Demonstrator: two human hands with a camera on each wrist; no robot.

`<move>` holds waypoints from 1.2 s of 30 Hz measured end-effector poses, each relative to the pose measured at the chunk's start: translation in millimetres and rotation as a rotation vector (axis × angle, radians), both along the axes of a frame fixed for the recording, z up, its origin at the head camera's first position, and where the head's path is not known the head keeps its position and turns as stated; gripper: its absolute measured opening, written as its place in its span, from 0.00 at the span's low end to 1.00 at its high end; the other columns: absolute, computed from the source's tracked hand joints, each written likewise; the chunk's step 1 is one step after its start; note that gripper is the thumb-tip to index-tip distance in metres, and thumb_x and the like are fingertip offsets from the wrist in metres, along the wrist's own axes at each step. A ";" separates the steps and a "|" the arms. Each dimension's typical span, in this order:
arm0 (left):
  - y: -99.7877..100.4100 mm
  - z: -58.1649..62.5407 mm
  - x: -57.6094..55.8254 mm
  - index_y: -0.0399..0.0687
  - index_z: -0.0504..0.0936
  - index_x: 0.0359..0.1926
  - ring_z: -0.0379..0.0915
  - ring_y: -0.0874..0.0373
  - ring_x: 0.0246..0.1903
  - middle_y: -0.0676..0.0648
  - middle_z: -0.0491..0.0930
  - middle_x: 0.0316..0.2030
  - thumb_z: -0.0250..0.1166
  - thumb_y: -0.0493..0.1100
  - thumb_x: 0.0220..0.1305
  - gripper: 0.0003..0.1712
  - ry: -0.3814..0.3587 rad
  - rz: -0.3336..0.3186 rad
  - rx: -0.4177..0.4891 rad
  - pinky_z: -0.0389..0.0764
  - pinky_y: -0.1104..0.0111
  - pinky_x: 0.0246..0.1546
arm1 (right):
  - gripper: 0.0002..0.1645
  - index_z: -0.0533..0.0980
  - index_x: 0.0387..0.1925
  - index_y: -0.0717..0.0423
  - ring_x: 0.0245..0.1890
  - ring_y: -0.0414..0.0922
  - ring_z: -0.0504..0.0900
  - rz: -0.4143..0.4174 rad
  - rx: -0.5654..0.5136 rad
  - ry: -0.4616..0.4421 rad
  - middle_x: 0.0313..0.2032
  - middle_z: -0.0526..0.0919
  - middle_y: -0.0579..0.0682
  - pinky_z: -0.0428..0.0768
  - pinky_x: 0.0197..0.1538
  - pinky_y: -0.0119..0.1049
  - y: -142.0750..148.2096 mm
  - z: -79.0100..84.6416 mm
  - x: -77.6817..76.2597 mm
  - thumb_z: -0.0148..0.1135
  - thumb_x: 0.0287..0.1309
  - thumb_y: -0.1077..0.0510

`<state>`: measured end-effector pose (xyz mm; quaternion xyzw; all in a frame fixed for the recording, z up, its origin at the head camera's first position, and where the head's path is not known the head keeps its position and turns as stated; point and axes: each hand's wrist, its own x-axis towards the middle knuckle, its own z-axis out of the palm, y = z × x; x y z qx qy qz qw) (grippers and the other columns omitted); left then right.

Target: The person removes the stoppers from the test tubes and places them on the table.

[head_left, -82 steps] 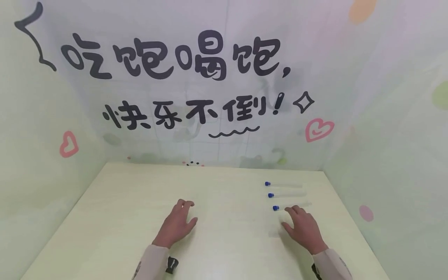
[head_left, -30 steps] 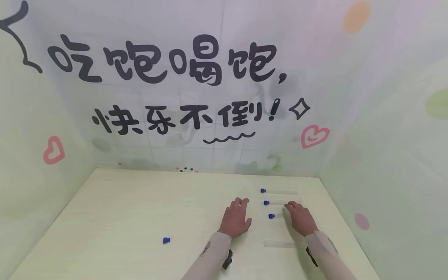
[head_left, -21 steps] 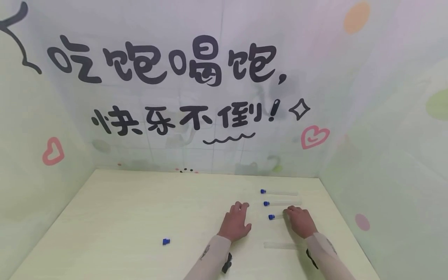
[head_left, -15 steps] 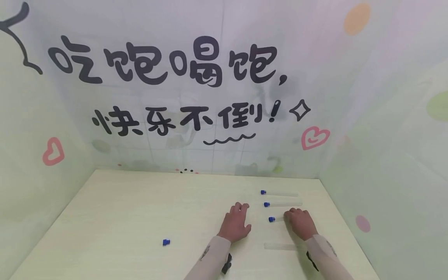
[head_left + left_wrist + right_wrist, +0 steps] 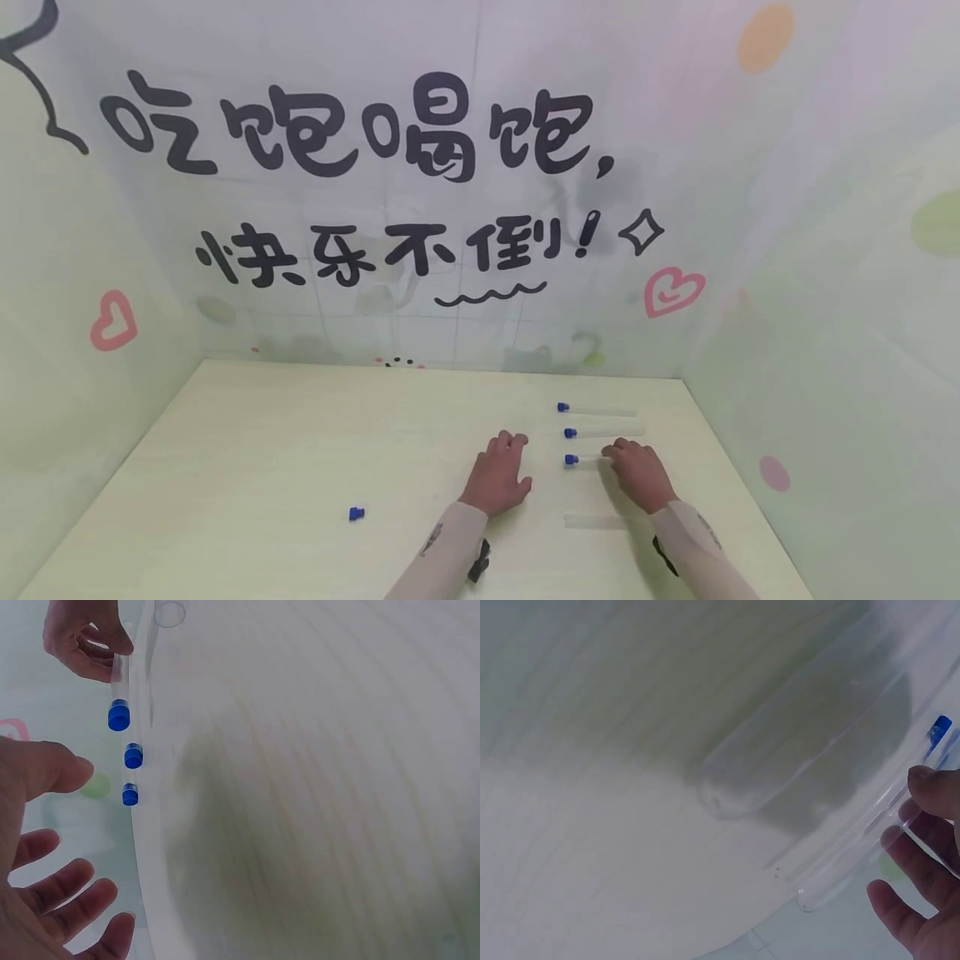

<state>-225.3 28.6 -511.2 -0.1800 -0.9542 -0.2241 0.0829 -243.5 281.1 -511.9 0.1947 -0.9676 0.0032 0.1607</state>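
At the right side of the table (image 5: 225,467), the right hand (image 5: 636,475) pinches the nearest capped tube (image 5: 581,459) between thumb and fingertips; it has slid slightly leftward since a moment ago. The left hand (image 5: 497,479), fingers loosely spread, rests flat just beside it. An uncapped tube (image 5: 596,522) lies near the front edge, a loose blue cap (image 5: 356,513) well apart to the left, suggesting the next uncapping is under way.

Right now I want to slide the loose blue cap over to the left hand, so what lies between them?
Nothing: the head view shows only bare table between the loose blue cap and the left hand.
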 end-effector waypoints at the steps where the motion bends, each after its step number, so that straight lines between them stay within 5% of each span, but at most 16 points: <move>1: -1.1 0.9 0.2 0.48 0.68 0.53 0.67 0.58 0.37 0.48 0.69 0.42 0.66 0.49 0.49 0.30 0.000 -0.005 0.000 0.72 0.68 0.29 | 0.11 0.79 0.29 0.52 0.26 0.45 0.78 0.007 -0.015 0.002 0.26 0.79 0.47 0.72 0.26 0.39 -2.5 1.5 1.0 0.66 0.40 0.67; 13: -18.9 11.3 6.8 0.49 0.70 0.51 0.69 0.57 0.40 0.50 0.72 0.43 0.63 0.48 0.52 0.25 -0.010 -0.044 0.055 0.73 0.65 0.34 | 0.13 0.80 0.32 0.56 0.26 0.44 0.78 0.026 -0.170 -0.079 0.28 0.79 0.48 0.75 0.31 0.40 -30.0 18.8 15.8 0.66 0.40 0.69; 36: -38.0 13.5 24.3 0.49 0.73 0.43 0.69 0.61 0.34 0.52 0.75 0.36 0.65 0.48 0.51 0.18 0.140 -0.165 0.102 0.74 0.70 0.32 | 0.16 0.81 0.30 0.51 0.27 0.38 0.76 0.135 -0.169 0.013 0.28 0.78 0.42 0.74 0.30 0.35 -77.6 31.9 45.6 0.71 0.35 0.67</move>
